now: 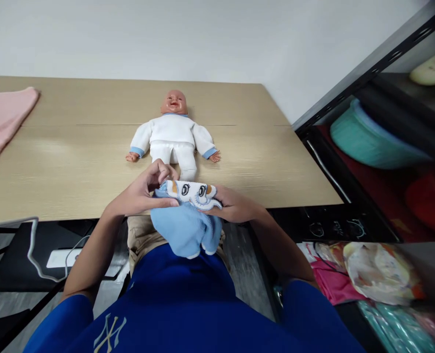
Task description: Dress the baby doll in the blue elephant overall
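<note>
Between my two hands is a small light-blue garment that looks like doll pants (188, 225), with a white patch bearing embroidered eyes along its upper edge. My left hand (147, 189) grips its left side, thumb in front and fingers bent behind. On the other side, my right hand (234, 203) pinches the right edge, most of its fingers hidden by the cloth. Just beyond the garment a baby doll (173, 130) lies on its back on the table, dressed in a white top with blue cuffs and white bottoms. The garment hides the doll's feet.
The wooden table (73, 171) meets a white wall. A pink cloth (7, 117) lies at its left end. To the right stands a dark shelf with a teal basin (371, 137) and a red container (430, 201). A white cable (33, 245) hangs at the front left.
</note>
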The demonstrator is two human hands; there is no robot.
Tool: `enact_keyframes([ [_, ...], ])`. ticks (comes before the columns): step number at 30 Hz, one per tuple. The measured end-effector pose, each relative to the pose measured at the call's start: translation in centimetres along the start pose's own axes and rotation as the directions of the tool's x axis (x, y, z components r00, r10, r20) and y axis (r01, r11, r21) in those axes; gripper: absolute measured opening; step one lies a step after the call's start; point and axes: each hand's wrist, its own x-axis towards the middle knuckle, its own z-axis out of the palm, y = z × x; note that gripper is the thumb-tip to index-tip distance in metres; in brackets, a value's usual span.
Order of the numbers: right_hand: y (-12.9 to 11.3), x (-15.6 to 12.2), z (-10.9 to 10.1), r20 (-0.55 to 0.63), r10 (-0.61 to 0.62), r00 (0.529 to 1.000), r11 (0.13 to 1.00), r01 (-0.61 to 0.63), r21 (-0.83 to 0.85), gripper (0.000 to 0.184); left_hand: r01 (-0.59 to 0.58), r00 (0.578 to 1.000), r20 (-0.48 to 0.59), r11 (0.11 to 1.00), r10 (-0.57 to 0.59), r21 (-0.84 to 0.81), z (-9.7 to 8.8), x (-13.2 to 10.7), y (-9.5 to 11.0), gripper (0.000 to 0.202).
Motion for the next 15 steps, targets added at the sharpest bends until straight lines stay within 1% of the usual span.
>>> enact_keyframes([
  [2, -0.3, 0.2, 0.0, -0.045, -0.01, 0.999, 0.997, 0.013, 0.072, 0.031, 0.117, 0.99, 0.061, 0.986, -0.125, 0.12, -0.3, -0.3, 0.6, 0.049],
  [3, -0.4, 0.2, 0.0, -0.078, -0.014, 0.997, 0.994, 0.023, 0.109, 0.031, 0.14, 0.984, 0.084, 0.969, -0.16, 0.204, -0.5, -0.4, 0.8, 0.048],
  [4, -0.5, 0.3, 0.0, -0.114, -0.019, 0.993, 0.99, 0.035, 0.137, 0.031, 0.132, 0.981, 0.1, 0.949, -0.166, 0.287, -0.6, -0.5, 1.0, 0.046],
  [5, -0.4, 0.4, 0.0, -0.151, -0.021, 0.988, 0.986, 0.045, 0.16, 0.031, 0.102, 0.984, 0.103, 0.928, -0.148, 0.359, -0.7, -0.5, 1.1, 0.044],
  [7, -0.1, 0.6, -0.1, -0.197, -0.003, 0.98, 0.979, 0.042, 0.197, 0.031, 0.022, 0.996, 0.063, 0.902, -0.055, 0.432, -0.6, -0.4, 1.0, 0.045],
  [9, 0.5, 0.8, -0.2, -0.177, 0.023, 0.984, 0.975, 0.017, 0.221, 0.034, -0.069, 0.996, -0.031, 0.915, 0.088, 0.397, -0.4, -0.2, 0.5, 0.048],
  [11, 1.0, 0.9, -0.4, -0.13, 0.028, 0.991, 0.978, 0.0, 0.211, 0.035, -0.159, 0.97, -0.132, 0.945, 0.203, 0.285, 0.0, -0.1, -0.2, 0.053],
  [12, 1.3, 0.9, -0.5, -0.111, 0.023, 0.994, 0.981, -0.001, 0.196, 0.035, -0.189, 0.961, -0.16, 0.957, 0.227, 0.22, 0.2, -0.1, -0.5, 0.056],
  [13, 1.4, 0.9, -0.5, -0.104, 0.016, 0.994, 0.983, 0.004, 0.182, 0.035, -0.196, 0.959, -0.173, 0.967, 0.224, 0.163, 0.4, -0.1, -0.7, 0.056],
  [15, 1.7, 0.9, -0.5, -0.123, 0.016, 0.992, 0.986, 0.005, 0.168, 0.037, -0.145, 0.973, -0.167, 0.984, 0.161, 0.101, 0.6, -0.1, -0.8, 0.054],
])
